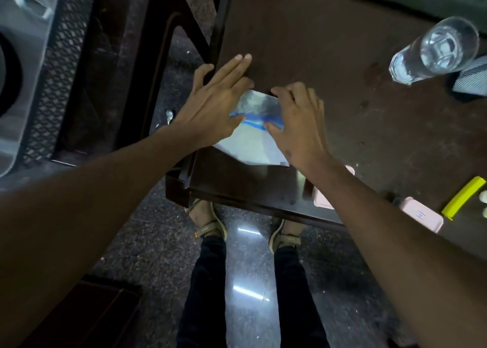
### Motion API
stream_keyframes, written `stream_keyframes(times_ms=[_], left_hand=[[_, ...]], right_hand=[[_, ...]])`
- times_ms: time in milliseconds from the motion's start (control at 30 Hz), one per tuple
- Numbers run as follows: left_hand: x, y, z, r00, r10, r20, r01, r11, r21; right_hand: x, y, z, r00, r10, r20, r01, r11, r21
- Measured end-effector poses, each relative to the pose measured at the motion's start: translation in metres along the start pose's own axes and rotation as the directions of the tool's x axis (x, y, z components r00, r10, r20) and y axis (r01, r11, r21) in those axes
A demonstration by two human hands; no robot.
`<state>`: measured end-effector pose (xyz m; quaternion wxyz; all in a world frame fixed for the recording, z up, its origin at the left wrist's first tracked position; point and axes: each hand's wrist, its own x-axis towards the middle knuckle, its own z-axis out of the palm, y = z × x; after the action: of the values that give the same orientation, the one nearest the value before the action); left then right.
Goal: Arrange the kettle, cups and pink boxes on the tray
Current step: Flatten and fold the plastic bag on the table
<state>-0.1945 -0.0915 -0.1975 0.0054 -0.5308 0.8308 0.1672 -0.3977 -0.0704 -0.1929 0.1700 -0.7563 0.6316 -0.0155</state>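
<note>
We see two pink boxes on the dark surface (329, 65) near its front edge: one pink box (322, 198) mostly hidden under the right forearm, the second pink box (421, 214) just right of it, lying flat with a small label on top. We can't make out a kettle, and what lies between the hands is a flat pale sheet or pouch (257, 136) with a blue stripe; whether that is the tray, we can't tell. Left hand (217, 105) lies flat at the surface's left edge, fingers (237, 64) straight and pressed together, thumb out over the edge, palm side overlapping the sheet's left part. Right hand (297, 122) rests on the sheet's right part, fingers lightly bent and somewhat spread, thumb on the blue stripe; a real pinch isn't visible. A clear glass (434, 51) with water stands at the far right, well apart from the hands, touching a striped grey object (471, 80) at the frame edge. A yellow bar (462, 201) lies just right of the second pink box. Below the surface: speckled floor (147, 242), sandalled feet, dark trousers. A spoon (169, 115) lies on the floor left of the surface.
</note>
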Motion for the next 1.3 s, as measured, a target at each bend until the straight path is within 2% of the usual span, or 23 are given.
stream_keyframes(times_ms=[133, 267, 467, 667, 833, 933, 1100, 1300], left_hand=[[0.006, 0.004, -0.005, 1.0, -0.011, -0.028, 0.011, 1.0, -0.012], [0.007, 0.011, -0.011, 0.999, 0.025, -0.036, -0.024, 0.999, 0.044], [0.003, 0.018, -0.013, 0.985, -0.015, -0.17, 0.003, 0.998, -0.068], [-0.016, 0.027, 0.008, 1.0, 0.012, -0.011, -0.011, 0.994, 0.106], [-0.025, 0.042, 0.028, 0.998, 0.053, -0.019, -0.046, 0.96, 0.278], [-0.036, 0.048, 0.045, 0.992, 0.071, -0.103, -0.032, 0.941, 0.337], [-0.043, 0.048, 0.055, 0.99, 0.051, -0.131, -0.02, 0.973, 0.228], [-0.046, 0.048, 0.06, 0.993, 0.073, -0.097, -0.046, 0.965, 0.257]], right_hand=[[0.012, 0.001, -0.004, 1.0, 0.008, 0.017, -0.007, 0.999, -0.036], [0.024, -0.004, -0.016, 0.989, -0.087, 0.116, 0.099, 0.99, -0.099], [0.031, -0.003, -0.039, 0.987, -0.16, -0.017, 0.153, 0.966, -0.211], [0.0, -0.003, -0.033, 0.987, -0.159, -0.015, 0.151, 0.962, -0.229], [-0.038, 0.0, -0.015, 0.992, -0.125, -0.008, 0.121, 0.977, -0.178], [-0.056, 0.0, -0.004, 0.992, -0.123, 0.01, 0.123, 0.981, -0.15], [-0.064, 0.002, 0.008, 0.993, -0.111, 0.027, 0.113, 0.989, -0.095], [-0.077, -0.004, 0.006, 0.989, -0.118, 0.086, 0.122, 0.991, -0.047]])
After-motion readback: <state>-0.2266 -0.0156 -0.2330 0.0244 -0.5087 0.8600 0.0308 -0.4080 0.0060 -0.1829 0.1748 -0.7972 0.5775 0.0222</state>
